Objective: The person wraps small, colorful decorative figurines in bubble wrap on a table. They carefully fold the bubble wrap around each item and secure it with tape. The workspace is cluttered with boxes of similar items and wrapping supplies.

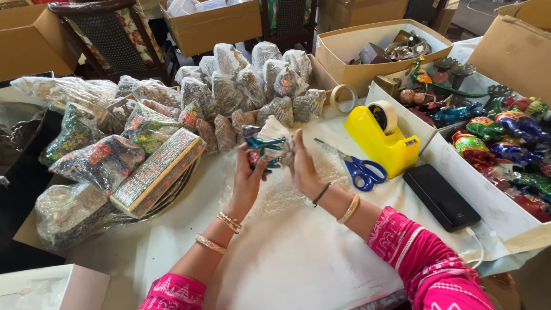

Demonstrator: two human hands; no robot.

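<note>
My left hand [247,179] grips a small painted blue animal figurine [261,147] from below. A piece of clear bubble wrap [276,133] is folded over the figurine's right side, and my right hand [303,166] presses it there. Both hands are raised a little above a sheet of bubble wrap [298,195] that lies on the white table [287,264]. Pink sleeves and bangles show on both of my arms.
A heap of wrapped figurines [247,80] and a patterned box [158,169] lie left and behind. Blue scissors [359,169], a yellow tape dispenser [383,140] and a black phone [441,198] sit right. A white box of painted animals [505,138] stands far right.
</note>
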